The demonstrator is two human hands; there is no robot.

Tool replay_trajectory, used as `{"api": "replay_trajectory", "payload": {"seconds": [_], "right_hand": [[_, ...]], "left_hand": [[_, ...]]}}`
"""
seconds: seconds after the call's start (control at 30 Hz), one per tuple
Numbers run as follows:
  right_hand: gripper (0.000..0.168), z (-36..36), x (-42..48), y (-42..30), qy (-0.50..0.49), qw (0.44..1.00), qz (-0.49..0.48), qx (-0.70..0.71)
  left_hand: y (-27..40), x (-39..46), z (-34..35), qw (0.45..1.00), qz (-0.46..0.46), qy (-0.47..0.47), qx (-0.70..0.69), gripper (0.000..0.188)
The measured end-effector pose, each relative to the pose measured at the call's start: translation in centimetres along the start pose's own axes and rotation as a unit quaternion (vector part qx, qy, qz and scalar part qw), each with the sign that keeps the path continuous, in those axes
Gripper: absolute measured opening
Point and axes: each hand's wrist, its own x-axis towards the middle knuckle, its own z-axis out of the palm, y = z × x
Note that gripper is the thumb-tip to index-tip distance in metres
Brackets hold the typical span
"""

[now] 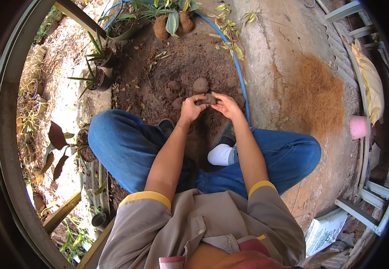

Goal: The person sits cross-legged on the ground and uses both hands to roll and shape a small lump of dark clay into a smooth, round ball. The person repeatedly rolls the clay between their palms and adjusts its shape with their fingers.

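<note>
Between my knees, my left hand (192, 108) and my right hand (226, 105) hold a lump of brown soil (208, 99) from opposite sides. The fingers of both hands curl around it, just above the ground. Right beyond the lump, a rounded soil ball (200, 85) rests on loose dark soil (167, 64). More rough soil clumps (173, 90) lie to the left of that ball, close to my left hand. Part of the held lump is hidden behind my fingers.
A blue hose (237, 64) curves along the right of the soil. Coconut fibre (315, 94) is heaped on the concrete further right, near a pink pot (358, 127). Potted plants (101, 80) line the left side. Fibre-wrapped root balls (161, 27) with leaves sit at the far end.
</note>
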Motion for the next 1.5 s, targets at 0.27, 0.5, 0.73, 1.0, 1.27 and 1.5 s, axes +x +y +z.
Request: {"api": "replay_trajectory", "payload": {"seconds": [0.27, 0.5, 0.73, 1.0, 1.27, 1.5], "right_hand": [[0.053, 0.3, -1.7, -1.2, -0.166, 0.984, -0.055, 0.038], [0.05, 2.6, -2.3, -2.4, -0.063, 0.973, -0.13, -0.178], [0.046, 3.9, -2.5, -2.3, -0.059, 0.978, -0.143, -0.139], [0.046, 6.7, -3.4, -2.3, 0.111, 0.867, -0.344, -0.343], [0.037, 6.3, -1.5, 0.0, -0.008, 0.947, -0.317, -0.052], [0.038, 3.1, -3.1, -3.9, -0.036, 0.978, -0.186, 0.091]], "left_hand": [[1.8, 0.8, -1.4, 0.943, -0.208, 0.006, -0.259, 0.047], [0.6, 1.5, -0.7, 0.936, -0.223, 0.044, -0.269, 0.042], [0.3, 1.6, -0.3, 0.944, -0.177, 0.09, -0.262, 0.034], [-0.7, 3.0, 0.9, 0.855, -0.313, 0.163, -0.379, 0.043], [-0.5, 3.0, 0.1, 0.731, -0.352, 0.201, -0.549, 0.044], [0.0, 1.7, -1.4, 0.813, -0.39, 0.288, -0.322, 0.048]]}}
